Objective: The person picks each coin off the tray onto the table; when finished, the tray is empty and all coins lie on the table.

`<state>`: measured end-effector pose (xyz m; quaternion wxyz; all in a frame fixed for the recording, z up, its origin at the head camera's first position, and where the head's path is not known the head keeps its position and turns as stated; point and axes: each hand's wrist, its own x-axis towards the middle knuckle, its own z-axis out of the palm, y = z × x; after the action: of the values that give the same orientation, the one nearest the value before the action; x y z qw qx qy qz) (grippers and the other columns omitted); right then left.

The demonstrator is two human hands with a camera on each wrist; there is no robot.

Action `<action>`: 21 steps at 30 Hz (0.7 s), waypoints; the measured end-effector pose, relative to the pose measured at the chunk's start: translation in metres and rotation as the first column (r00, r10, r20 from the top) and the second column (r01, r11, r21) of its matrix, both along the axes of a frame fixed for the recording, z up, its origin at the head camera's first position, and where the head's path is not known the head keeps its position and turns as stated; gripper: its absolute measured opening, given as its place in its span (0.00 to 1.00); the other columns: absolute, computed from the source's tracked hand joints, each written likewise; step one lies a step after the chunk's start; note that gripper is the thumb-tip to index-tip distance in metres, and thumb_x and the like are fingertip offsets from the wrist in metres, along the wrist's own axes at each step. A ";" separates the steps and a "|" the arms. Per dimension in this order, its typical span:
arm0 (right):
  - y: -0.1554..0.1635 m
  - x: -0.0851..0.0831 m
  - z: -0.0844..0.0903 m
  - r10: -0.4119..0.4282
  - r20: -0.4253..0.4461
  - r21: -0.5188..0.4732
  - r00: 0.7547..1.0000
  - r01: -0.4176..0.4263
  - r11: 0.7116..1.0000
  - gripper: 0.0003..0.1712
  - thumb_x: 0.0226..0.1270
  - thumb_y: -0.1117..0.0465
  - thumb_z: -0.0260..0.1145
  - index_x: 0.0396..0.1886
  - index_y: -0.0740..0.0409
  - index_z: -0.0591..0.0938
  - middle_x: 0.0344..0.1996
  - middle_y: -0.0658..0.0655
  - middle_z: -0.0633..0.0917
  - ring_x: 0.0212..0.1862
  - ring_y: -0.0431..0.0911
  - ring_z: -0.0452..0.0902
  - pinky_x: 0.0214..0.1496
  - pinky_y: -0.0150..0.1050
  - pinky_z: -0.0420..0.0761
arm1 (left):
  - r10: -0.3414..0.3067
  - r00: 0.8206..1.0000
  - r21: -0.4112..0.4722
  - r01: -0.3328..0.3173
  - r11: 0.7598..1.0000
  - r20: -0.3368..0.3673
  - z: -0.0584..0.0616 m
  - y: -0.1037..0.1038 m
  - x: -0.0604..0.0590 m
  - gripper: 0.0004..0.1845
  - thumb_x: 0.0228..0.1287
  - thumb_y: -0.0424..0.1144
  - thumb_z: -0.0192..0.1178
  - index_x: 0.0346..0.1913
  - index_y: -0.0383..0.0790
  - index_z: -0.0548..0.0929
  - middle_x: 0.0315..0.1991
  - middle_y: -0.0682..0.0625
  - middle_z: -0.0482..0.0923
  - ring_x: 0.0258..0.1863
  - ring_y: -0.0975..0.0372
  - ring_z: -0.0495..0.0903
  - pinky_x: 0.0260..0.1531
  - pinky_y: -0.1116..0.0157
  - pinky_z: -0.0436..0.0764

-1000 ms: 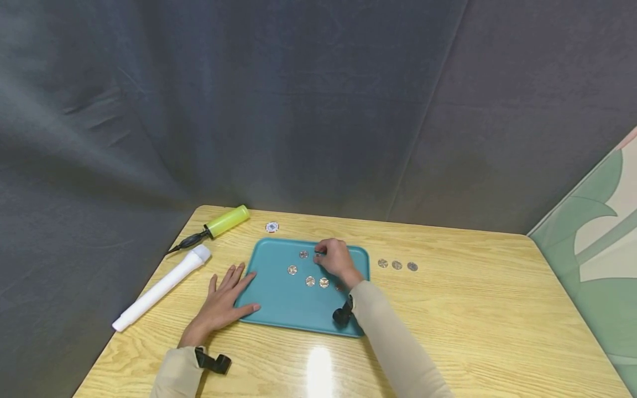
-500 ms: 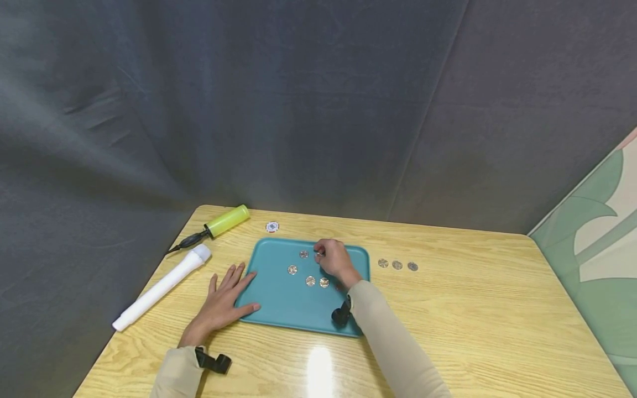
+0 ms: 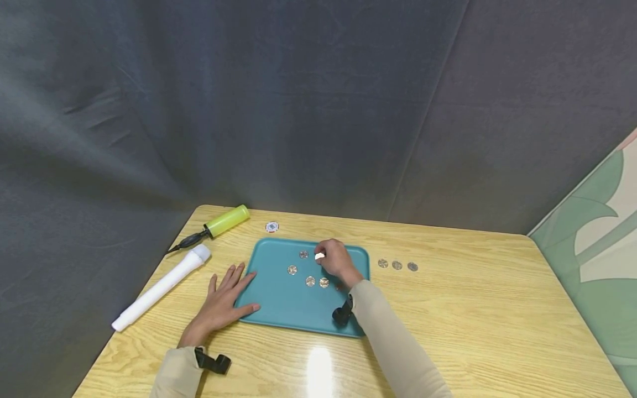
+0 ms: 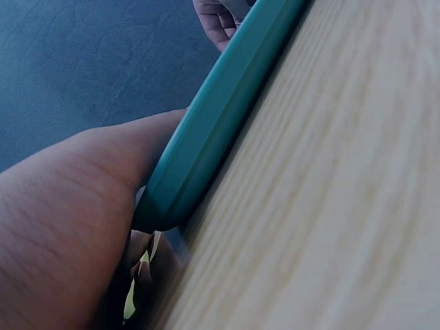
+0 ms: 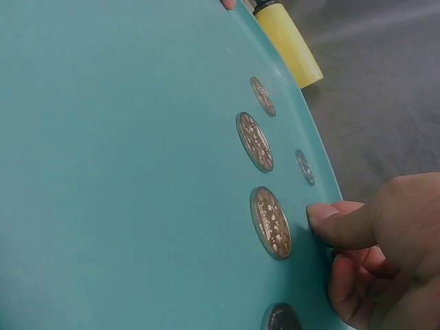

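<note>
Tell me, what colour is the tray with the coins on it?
Teal tray, clearest in the head view.

The table (image 3: 497,309) is showing pale wood grain under a glossy coat that is catching a bright glare. The teal tray (image 3: 288,309) is looking like smooth, matt plastic. The coins (image 5: 270,221) on it are gleaming as embossed metal. The yellow pump (image 3: 226,220) and the white tube (image 3: 159,287) are looking like smooth plastic. The backdrop (image 3: 298,110) is hanging as dark, matt cloth with soft folds. The sleeves (image 3: 398,348) are reading as plain beige fabric.
</note>
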<state>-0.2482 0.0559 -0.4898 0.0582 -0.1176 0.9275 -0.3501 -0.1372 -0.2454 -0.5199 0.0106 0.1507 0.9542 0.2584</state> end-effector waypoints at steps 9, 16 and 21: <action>0.003 0.001 -0.001 -0.029 -0.015 -0.046 0.999 0.028 0.999 0.02 0.64 0.65 0.72 0.34 0.58 0.86 0.30 0.54 0.82 0.33 0.44 0.73 0.38 0.38 0.76 | -0.003 1.000 0.002 0.003 1.000 -0.003 0.003 0.001 0.001 0.45 0.62 0.59 0.64 0.78 0.45 0.62 0.81 0.36 0.47 0.80 0.37 0.45 0.69 0.28 0.37; 0.009 0.002 0.000 -0.027 -0.033 -0.083 0.999 0.024 0.996 0.03 0.66 0.65 0.69 0.34 0.60 0.88 0.27 0.54 0.86 0.30 0.42 0.76 0.36 0.36 0.78 | -0.005 1.000 0.016 0.005 1.000 -0.005 0.002 0.001 0.001 0.44 0.62 0.58 0.65 0.77 0.44 0.63 0.81 0.36 0.48 0.80 0.37 0.45 0.69 0.28 0.36; 0.013 0.001 -0.001 -0.045 -0.049 -0.120 0.998 0.039 0.992 0.04 0.65 0.68 0.69 0.35 0.60 0.89 0.29 0.56 0.89 0.29 0.41 0.80 0.35 0.35 0.81 | -0.003 1.000 0.009 0.003 1.000 0.001 0.002 0.001 0.000 0.44 0.62 0.59 0.64 0.78 0.45 0.63 0.81 0.36 0.48 0.80 0.37 0.45 0.69 0.28 0.36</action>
<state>-0.2471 0.0692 -0.4904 0.0197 -0.1104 0.9084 -0.4027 -0.1367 -0.2447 -0.5176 0.0110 0.1523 0.9527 0.2627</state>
